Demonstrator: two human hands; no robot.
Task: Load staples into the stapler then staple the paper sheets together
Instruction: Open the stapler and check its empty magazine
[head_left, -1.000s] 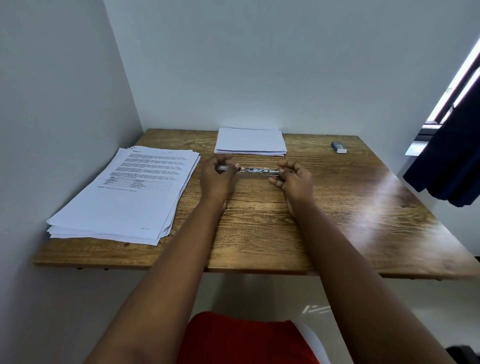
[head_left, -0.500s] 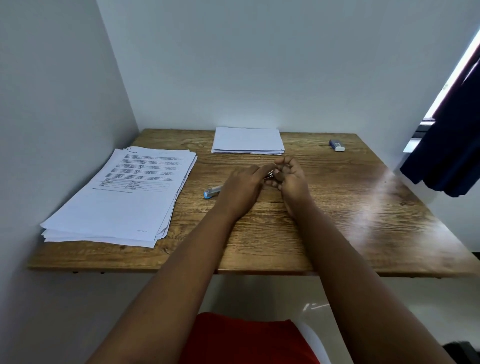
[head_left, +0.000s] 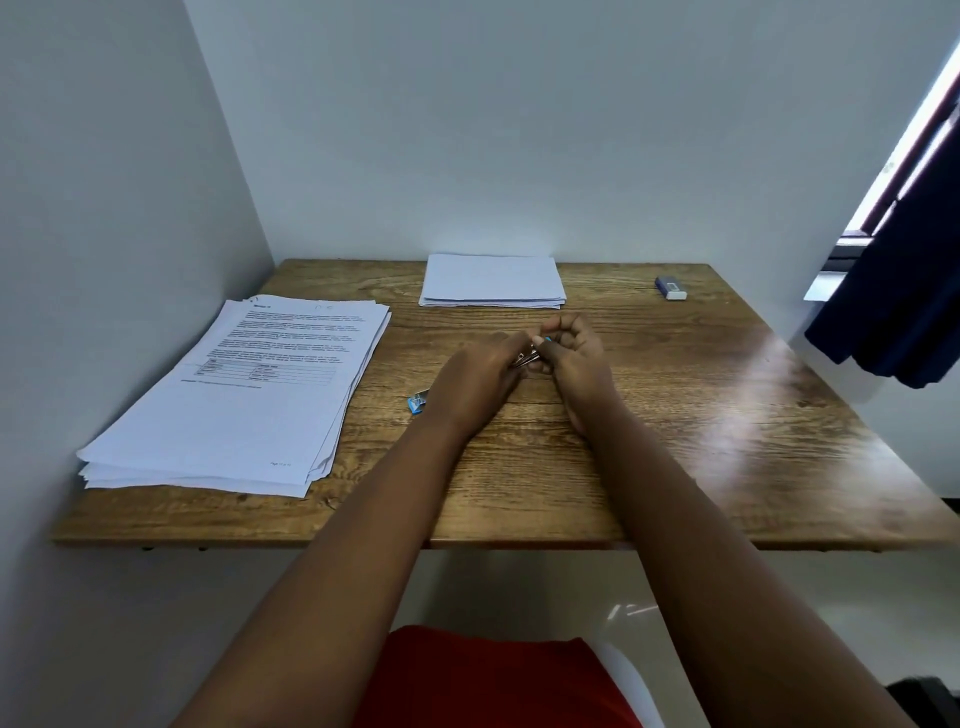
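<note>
Near the middle of the wooden desk (head_left: 519, 483), left hand (head_left: 475, 384) and right hand (head_left: 574, 358) meeting over a blue stapler (head_left: 418, 404), fingers of both curled and pinching its metal part between them. At the left edge, printed paper stack (head_left: 234, 395). Against the far edge, blank paper stack (head_left: 491, 280). Toward the far right corner, small blue-and-white box (head_left: 671, 287), contents unclear.

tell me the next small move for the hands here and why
Probably seat the staples and close the stapler: both the left hand and right hand are bunched around its metal part mid-table, and neither the printed stack nor the blank stack is touched yet.
</note>
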